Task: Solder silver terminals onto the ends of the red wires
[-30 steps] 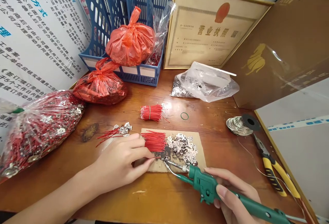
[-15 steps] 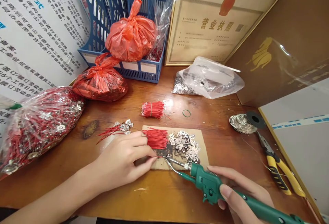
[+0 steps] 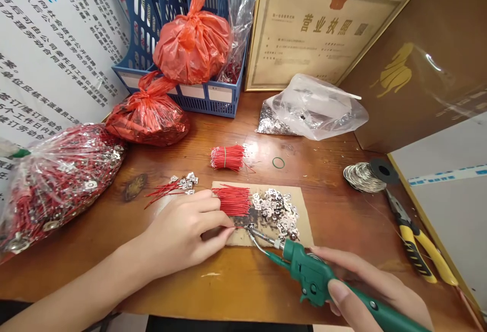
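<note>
My left hand [image 3: 194, 223] pinches a thin red wire [image 3: 240, 227] between thumb and forefinger, over a scorched piece of cardboard [image 3: 304, 220]. My right hand [image 3: 365, 291] is wrapped round a green soldering iron [image 3: 310, 268] with a solder feed tube. Its tip meets the wire's far end at a small metal tab [image 3: 250, 226]. Behind my left fingers lies a row of red wires [image 3: 234, 200] on the cardboard. A pile of silvery metal tabs [image 3: 276, 207] sits to its right. Left of the cardboard are red wires with tabs attached [image 3: 175, 186].
A banded bundle of red wires [image 3: 227, 158] and a green rubber band [image 3: 278, 163] lie behind the cardboard. At right are a solder spool [image 3: 367, 175] and yellow-black pliers [image 3: 413, 240]. Filled bags [image 3: 68, 185], a blue file rack [image 3: 224, 103] and a framed certificate [image 3: 300, 27] stand around.
The camera view has shifted slightly, so the scene sits a little differently in the picture. Both hands keep their holds, and the iron's tip stays at the wire end.
</note>
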`<state>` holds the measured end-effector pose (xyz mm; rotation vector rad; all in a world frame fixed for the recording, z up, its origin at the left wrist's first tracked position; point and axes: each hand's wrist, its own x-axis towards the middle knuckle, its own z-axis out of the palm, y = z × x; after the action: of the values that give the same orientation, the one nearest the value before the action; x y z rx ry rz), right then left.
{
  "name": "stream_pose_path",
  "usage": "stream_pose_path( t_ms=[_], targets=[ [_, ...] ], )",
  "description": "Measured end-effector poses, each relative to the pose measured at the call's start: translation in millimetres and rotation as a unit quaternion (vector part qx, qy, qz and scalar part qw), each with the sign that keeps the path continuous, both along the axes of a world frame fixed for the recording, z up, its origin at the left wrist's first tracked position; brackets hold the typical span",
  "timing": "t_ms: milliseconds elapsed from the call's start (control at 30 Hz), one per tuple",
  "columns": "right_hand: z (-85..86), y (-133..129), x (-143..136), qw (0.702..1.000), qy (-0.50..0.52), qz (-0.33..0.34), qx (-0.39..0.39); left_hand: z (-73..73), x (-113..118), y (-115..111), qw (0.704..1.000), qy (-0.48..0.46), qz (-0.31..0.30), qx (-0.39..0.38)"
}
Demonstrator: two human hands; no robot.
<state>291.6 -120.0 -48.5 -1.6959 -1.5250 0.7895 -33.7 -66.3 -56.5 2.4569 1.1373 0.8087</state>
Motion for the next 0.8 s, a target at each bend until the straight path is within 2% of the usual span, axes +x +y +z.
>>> stream_pose_path(
  t_ms=[233, 600, 800],
  targets=[
    [0.0, 6.6, -10.8, 0.998, 0.049, -0.029, 0.004, -0.7, 0.6, 1.8, 1.000, -0.002, 0.000, -0.001],
    [3.8, -7.0, -17.4, 0.973, 0.194, -0.068, -0.106, -1.3, -0.6, 1.4, 1.000, 0.013, 0.000, -0.002],
    [-3.8, -4.2, -8.6, 0.972, 0.207, -0.039, -0.107, -1.6, -0.7, 0.4, 1.000, 0.015, 0.001, 0.000]
  ],
)
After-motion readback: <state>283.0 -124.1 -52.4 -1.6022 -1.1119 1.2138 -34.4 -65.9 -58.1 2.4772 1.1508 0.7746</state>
